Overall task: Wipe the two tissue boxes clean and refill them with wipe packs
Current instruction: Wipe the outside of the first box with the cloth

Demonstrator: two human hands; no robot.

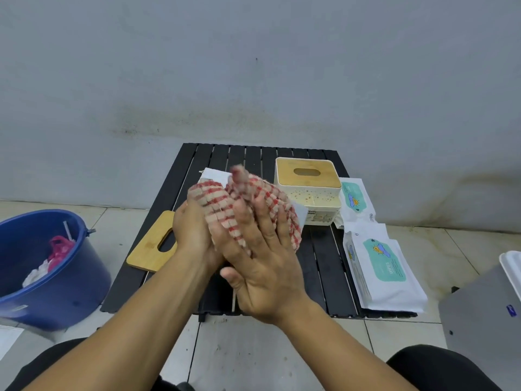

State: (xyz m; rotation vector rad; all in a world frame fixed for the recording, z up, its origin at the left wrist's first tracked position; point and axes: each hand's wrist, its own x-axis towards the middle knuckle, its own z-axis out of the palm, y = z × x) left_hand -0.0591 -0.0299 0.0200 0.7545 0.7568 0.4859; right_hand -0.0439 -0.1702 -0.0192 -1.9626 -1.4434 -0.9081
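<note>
Black slatted table (324, 263) on tiled floor (253, 348): nearest me, right hand (265, 266) lays straight fingers (267, 221) flat on the checked cloth (222, 204); left hand (194, 235) fingers are hidden beneath it, so I cannot tell their grip; white tissue box (215, 174) edges show behind the cloth; lidded tissue box (307, 176) and wipe packs (386, 266) lie beyond.

Red-and-beige checked cloth (245, 210) up front, over the black slatted table (318, 263). Far right, a cream speckled box (313, 194) with a tan wooden lid (307, 182). White packs (383, 266) with teal labels on the right. Blue bucket (70, 286) on the left, pink bag (60, 246) inside.
</note>
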